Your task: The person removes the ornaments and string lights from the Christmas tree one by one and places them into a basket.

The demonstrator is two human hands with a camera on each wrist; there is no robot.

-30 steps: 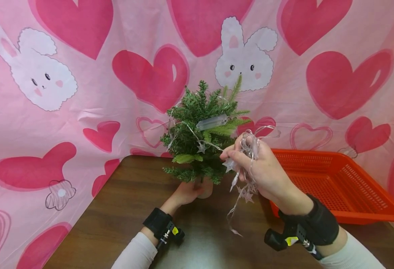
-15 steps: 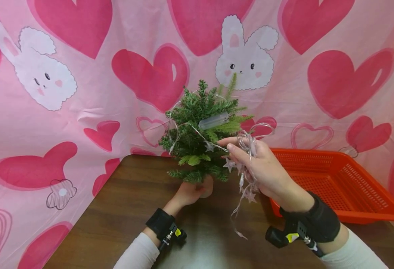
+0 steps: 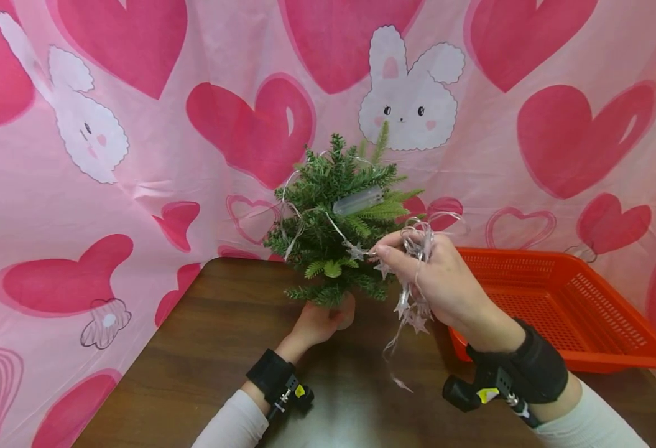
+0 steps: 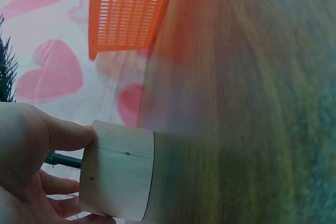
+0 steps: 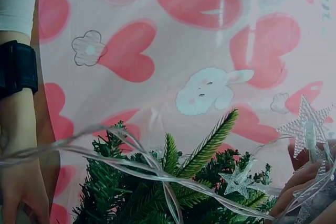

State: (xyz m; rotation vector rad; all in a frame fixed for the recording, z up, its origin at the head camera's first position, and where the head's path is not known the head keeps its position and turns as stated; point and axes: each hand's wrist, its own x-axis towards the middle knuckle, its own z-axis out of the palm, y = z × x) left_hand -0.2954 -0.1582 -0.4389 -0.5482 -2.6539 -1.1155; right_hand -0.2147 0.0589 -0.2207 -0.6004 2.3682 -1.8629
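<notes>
A small artificial Christmas tree (image 3: 333, 180) stands upright on the table, on a round pale wooden base (image 4: 123, 171). My left hand (image 3: 313, 323) grips this base at its top, thumb on one side and fingers on the other. Beside the lower right branches my right hand (image 3: 451, 280) holds a looped bundle of star string lights (image 3: 417, 320), its thumb and forefinger pinching the wire. From there the wire runs taut to a clear star (image 3: 355, 251) at the tree's front and up into the branches. A translucent battery box (image 3: 358, 201) lies against the upper branches.
An orange perforated basket (image 3: 563, 311) stands on the right of the brown wooden table (image 3: 221, 348). Behind hangs a pink cloth (image 3: 154, 143) with hearts and rabbits. A loose end of the lights dangles below my right hand.
The tree has turned slightly: the front star and battery box have shifted right, the tall light-green tip left. My left hand has moved a little right. The right hand keeps hold of the lights.
</notes>
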